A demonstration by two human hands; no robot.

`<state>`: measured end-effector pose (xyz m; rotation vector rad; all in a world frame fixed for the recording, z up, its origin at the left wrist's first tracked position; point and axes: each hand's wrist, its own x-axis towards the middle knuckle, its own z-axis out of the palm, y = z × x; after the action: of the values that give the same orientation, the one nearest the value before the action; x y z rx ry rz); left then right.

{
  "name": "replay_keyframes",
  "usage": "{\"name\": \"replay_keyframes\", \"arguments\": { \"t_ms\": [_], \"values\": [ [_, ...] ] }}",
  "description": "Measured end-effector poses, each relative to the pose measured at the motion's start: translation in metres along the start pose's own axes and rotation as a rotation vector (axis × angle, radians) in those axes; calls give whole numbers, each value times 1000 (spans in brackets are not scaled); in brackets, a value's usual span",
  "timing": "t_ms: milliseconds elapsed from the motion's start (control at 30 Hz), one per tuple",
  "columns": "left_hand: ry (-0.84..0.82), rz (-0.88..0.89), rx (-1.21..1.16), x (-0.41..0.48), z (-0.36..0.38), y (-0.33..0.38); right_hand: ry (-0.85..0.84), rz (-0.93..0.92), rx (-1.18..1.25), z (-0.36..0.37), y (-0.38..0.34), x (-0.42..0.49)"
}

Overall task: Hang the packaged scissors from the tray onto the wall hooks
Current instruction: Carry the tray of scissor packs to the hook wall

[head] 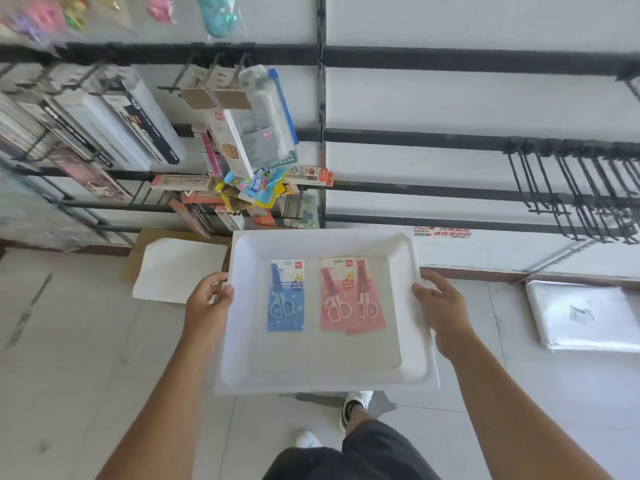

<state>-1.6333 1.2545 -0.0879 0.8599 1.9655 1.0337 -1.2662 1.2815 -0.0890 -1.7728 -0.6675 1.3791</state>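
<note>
Progress: no pack hung yet; all three lie in the tray, so hanging is judged wholly ahead.
Left hand: fingers curled over the tray's left rim, holding it.
Right hand: closed on the right rim.
Blue pack: between the hands, nearer the left fingers.
Pink packs: two, overlapping, nearer the right fingers.
Hooks: bare, beyond the right hand.
Writing: small red logo tabs on packs, unreadable; "SET RULER" on a hung ruler pack.

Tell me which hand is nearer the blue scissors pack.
Left. The left hand grips the white tray's left rim, beside the blue scissors pack. The right hand grips the opposite rim, beyond the pink packs.
</note>
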Motion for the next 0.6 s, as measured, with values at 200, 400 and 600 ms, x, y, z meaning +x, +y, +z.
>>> {"name": "replay_keyframes", "arguments": {
  "t_ms": [200, 400, 600],
  "values": [
    [31, -47, 60, 36, 28, 1, -10, 47, -13, 20, 0, 52],
    [-5, -91, 113, 70, 40, -15, 40, 77, -55, 44, 5, 79],
    [-82, -188, 100, 114, 44, -36, 123, 130, -76, 75, 21, 93]
  ]
}}
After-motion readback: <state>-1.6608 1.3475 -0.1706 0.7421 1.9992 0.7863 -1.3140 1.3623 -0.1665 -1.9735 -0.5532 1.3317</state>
